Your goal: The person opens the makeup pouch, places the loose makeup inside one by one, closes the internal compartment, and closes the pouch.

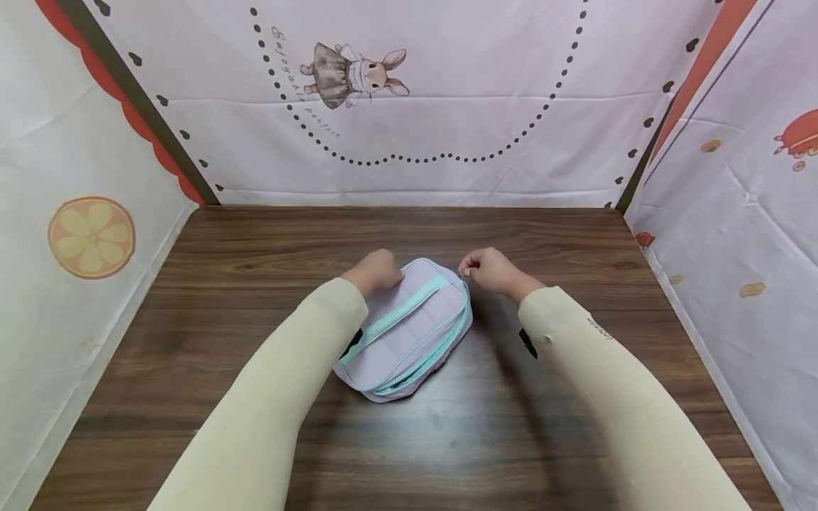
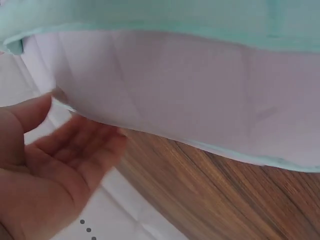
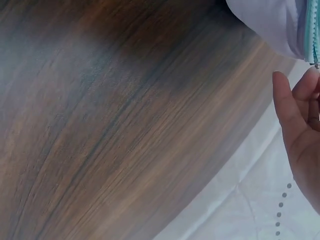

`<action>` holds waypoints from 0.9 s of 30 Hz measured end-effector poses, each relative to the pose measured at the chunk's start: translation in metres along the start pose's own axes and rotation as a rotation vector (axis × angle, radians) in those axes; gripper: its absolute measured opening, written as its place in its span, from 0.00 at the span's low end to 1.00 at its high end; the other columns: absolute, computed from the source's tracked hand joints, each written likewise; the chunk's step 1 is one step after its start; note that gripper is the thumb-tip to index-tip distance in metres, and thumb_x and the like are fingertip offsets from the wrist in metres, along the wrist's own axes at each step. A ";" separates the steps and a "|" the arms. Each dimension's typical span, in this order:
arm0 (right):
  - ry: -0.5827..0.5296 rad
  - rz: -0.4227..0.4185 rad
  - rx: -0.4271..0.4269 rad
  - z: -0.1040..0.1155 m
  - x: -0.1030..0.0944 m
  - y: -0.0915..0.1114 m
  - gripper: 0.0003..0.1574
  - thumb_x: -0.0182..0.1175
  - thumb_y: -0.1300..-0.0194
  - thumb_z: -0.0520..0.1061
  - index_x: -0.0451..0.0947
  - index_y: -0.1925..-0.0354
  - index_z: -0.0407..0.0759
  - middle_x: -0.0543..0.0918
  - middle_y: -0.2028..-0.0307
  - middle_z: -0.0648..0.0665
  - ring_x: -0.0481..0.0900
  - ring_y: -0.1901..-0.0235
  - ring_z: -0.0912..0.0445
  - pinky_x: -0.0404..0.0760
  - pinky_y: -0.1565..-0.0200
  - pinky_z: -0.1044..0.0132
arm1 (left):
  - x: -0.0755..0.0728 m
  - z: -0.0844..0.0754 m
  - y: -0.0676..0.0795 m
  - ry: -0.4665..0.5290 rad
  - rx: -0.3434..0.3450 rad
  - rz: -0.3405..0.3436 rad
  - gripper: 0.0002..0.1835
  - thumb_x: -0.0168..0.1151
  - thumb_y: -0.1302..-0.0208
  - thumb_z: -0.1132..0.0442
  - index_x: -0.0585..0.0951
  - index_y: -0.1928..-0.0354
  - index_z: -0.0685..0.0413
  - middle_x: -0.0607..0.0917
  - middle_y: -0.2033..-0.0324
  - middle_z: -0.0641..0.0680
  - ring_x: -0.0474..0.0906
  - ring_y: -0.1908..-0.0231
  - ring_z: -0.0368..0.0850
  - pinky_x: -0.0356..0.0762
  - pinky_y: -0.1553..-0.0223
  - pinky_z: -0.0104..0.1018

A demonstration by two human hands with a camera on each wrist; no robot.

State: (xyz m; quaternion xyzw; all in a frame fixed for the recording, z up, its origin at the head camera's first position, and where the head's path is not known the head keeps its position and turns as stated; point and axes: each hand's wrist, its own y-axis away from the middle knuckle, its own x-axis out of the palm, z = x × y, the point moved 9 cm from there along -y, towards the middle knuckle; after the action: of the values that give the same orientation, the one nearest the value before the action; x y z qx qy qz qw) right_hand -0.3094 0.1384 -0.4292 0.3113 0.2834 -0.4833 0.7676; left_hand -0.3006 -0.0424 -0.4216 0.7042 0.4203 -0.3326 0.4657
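A lilac quilted pouch (image 1: 418, 328) with mint trim lies at an angle on the wooden table. Across its top runs a mint strap (image 1: 397, 317). At the pouch's far left edge, my left hand (image 1: 378, 271) pinches the rim; in the left wrist view the thumb is on the top panel and the fingers are below. My right hand (image 1: 492, 271) pinches the small zipper pull (image 3: 315, 65) at the far right corner. The mint zipper (image 1: 441, 351) gapes along the near right side, its parted teeth showing. The pouch's inside is hidden.
The brown wooden table (image 1: 255, 234) reaches back to a printed white cloth (image 1: 447, 121) with a rabbit figure. More patterned cloth hangs at the left (image 1: 38, 319) and right (image 1: 735, 213) sides.
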 end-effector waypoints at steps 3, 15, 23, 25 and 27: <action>-0.004 -0.004 -0.014 0.004 0.001 0.000 0.10 0.52 0.29 0.37 0.80 0.60 0.34 0.81 0.65 0.40 0.73 0.66 0.52 0.72 0.63 0.62 | 0.001 -0.007 -0.010 0.035 0.084 -0.011 0.19 0.49 0.29 0.61 0.76 0.43 0.66 0.80 0.47 0.63 0.76 0.47 0.54 0.71 0.42 0.43; 0.014 0.007 -0.024 0.013 0.003 -0.002 0.10 0.51 0.29 0.37 0.80 0.60 0.35 0.81 0.64 0.40 0.73 0.67 0.52 0.73 0.63 0.61 | -0.003 -0.032 -0.022 0.061 0.245 -0.026 0.15 0.54 0.30 0.66 0.79 0.44 0.62 0.81 0.46 0.59 0.74 0.43 0.50 0.68 0.40 0.39; 0.043 -0.021 -0.045 0.016 -0.001 -0.004 0.11 0.49 0.30 0.34 0.78 0.64 0.35 0.81 0.65 0.40 0.72 0.69 0.52 0.72 0.64 0.61 | -0.009 -0.020 -0.019 0.088 0.166 -0.082 0.09 0.56 0.30 0.63 0.82 0.60 0.62 0.82 0.61 0.56 0.74 0.61 0.48 0.74 0.54 0.39; 0.044 -0.022 -0.030 0.014 -0.002 -0.003 0.11 0.49 0.30 0.34 0.79 0.63 0.34 0.81 0.64 0.38 0.73 0.68 0.51 0.72 0.63 0.61 | -0.010 -0.015 -0.018 0.101 0.153 -0.102 0.09 0.55 0.30 0.62 0.81 0.63 0.61 0.81 0.65 0.55 0.73 0.63 0.47 0.74 0.58 0.38; 0.042 -0.016 -0.016 0.011 -0.002 -0.002 0.10 0.50 0.30 0.34 0.79 0.62 0.33 0.82 0.62 0.36 0.73 0.67 0.51 0.73 0.63 0.61 | -0.011 -0.008 -0.017 0.116 0.139 -0.122 0.10 0.54 0.29 0.63 0.79 0.68 0.60 0.78 0.70 0.54 0.71 0.67 0.46 0.72 0.63 0.37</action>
State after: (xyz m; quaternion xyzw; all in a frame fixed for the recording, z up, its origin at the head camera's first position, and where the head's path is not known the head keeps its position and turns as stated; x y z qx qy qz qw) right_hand -0.3106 0.1303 -0.4212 0.3131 0.3059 -0.4804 0.7600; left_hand -0.3200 -0.0344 -0.4154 0.7257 0.4647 -0.3474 0.3697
